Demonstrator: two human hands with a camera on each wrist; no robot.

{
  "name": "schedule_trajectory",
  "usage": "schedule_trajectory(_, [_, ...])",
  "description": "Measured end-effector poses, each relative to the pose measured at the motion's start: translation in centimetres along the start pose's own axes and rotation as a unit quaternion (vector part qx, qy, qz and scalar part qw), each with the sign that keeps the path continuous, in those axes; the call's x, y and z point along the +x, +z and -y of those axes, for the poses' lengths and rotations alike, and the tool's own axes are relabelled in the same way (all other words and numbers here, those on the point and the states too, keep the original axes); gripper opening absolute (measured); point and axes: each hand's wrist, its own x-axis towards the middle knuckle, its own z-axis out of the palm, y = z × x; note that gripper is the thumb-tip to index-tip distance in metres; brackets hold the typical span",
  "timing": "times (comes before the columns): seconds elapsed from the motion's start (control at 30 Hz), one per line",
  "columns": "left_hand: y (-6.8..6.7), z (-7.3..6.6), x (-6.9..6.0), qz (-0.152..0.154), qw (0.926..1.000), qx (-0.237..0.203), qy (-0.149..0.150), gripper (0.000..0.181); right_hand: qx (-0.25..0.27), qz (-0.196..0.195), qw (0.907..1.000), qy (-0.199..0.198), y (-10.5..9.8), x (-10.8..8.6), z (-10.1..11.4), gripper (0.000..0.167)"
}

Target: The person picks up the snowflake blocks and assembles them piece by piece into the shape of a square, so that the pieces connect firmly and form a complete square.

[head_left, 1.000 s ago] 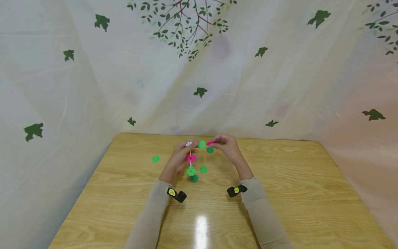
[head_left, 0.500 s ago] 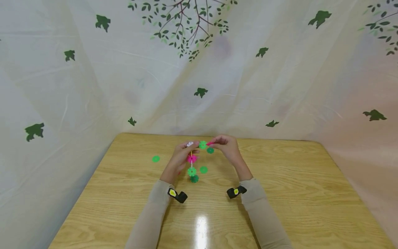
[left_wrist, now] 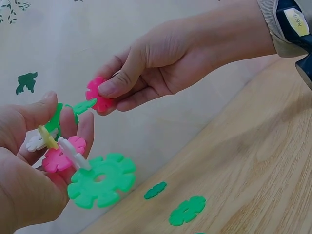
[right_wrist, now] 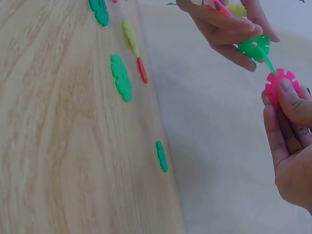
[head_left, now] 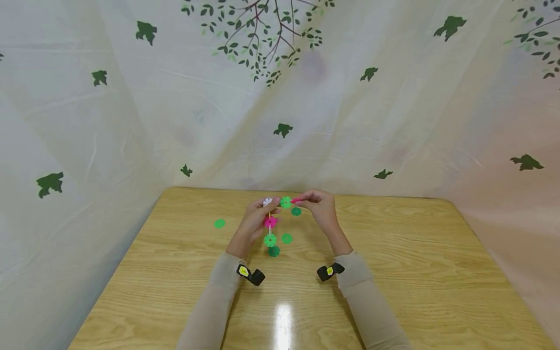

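My left hand (head_left: 253,221) holds a chain of slotted flower-shaped plastic discs, in white, yellow, pink and green. From its lower end hangs a large green disc (left_wrist: 102,180), joined by a white disc (left_wrist: 73,153) to a pink disc (left_wrist: 63,155). Thumb and fingers pinch the chain's other end near a green disc (right_wrist: 253,48). My right hand (head_left: 323,208) pinches a separate-looking pink disc (right_wrist: 282,87) between thumb and fingers. Its edge meets the tip of a light green disc (left_wrist: 85,106) at the chain's end; whether their slots interlock, I cannot tell.
On the wooden table (head_left: 393,272) lie several loose discs: a light green disc (head_left: 219,223) at left, another light green disc (head_left: 287,238), and dark green discs (head_left: 296,211) near the hands. Yellow and red discs (right_wrist: 142,70) also show. A printed cloth (head_left: 218,121) hangs behind.
Both hands keep almost the same place and hold. The right wrist has shifted slightly left, and the green disc between the hands sits a touch higher than half a second ago.
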Motion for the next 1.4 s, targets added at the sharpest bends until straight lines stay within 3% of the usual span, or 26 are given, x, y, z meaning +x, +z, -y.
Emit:
schedule_trajectory(0.4, [0.2,0.3,0.1,0.007,0.9999,-0.009,-0.002,0.01,0.008,-0.006,0.9998,-0.014,0.1,-0.1,-0.5,0.008])
schedule_trajectory(0.57, [0.2,0.0,0.0,0.017,0.9995,0.026,-0.01,0.016,0.007,0.012,0.9999,-0.004,-0.4,-0.1,-0.3,0.012])
schedule_trajectory(0.83, [-0.2,-0.3,0.0,0.048,0.9955,0.08,-0.016,0.029,0.009,0.04,0.9991,0.009,-0.5,0.0,0.0,0.006])
schedule_trajectory(1.07, [-0.5,-0.2,0.0,0.091,0.9872,0.129,-0.023,0.028,-0.004,0.065,0.9978,0.011,-0.1,0.1,0.0,0.02])
schedule_trajectory(1.4, [-0.8,-0.3,0.0,0.075,0.9868,0.142,-0.019,0.03,-0.066,0.125,0.9888,0.047,-0.5,0.5,0.3,0.025])
